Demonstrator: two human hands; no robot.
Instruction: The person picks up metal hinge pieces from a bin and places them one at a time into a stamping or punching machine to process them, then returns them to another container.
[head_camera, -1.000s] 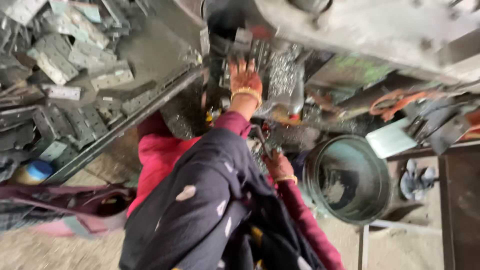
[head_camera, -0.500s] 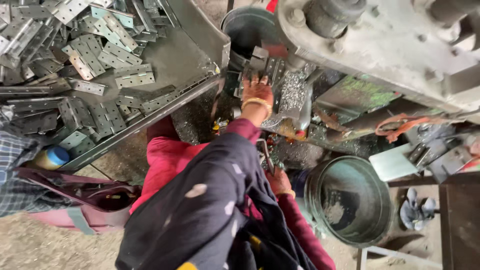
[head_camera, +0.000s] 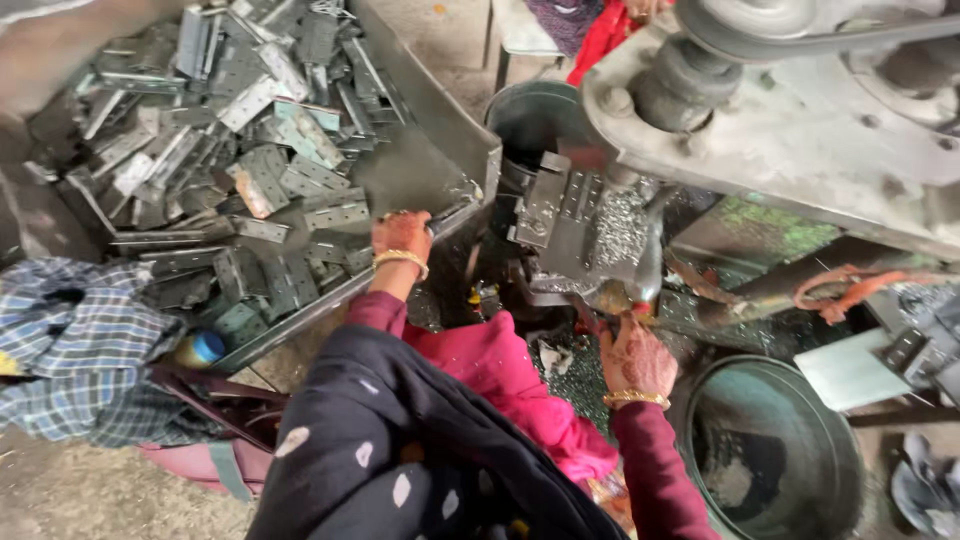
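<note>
My left hand (head_camera: 400, 236), with a gold bangle on the wrist, rests at the near lip of a sloping metal tray (head_camera: 440, 150). Its fingers curl down among the grey perforated metal plates (head_camera: 270, 170) piled there, and whether they hold one is hidden. My right hand (head_camera: 634, 356), also bangled, reaches up to the underside of the press machine (head_camera: 800, 130). It is just below a plate lying in the die area (head_camera: 570, 215). Its fingertips are hidden against the oily metal.
A round metal tub (head_camera: 770, 450) stands at the lower right beside my right wrist. A second dark bucket (head_camera: 530, 115) sits behind the die. A checked cloth (head_camera: 80, 350) and a blue-capped bottle (head_camera: 200, 348) lie left of the tray. Orange wires (head_camera: 850, 285) run along the machine's right side.
My left hand has drawn back from the machine's die area to the tray of plates on the left. My right hand stays low by the press. The view has swung left and closer.
</note>
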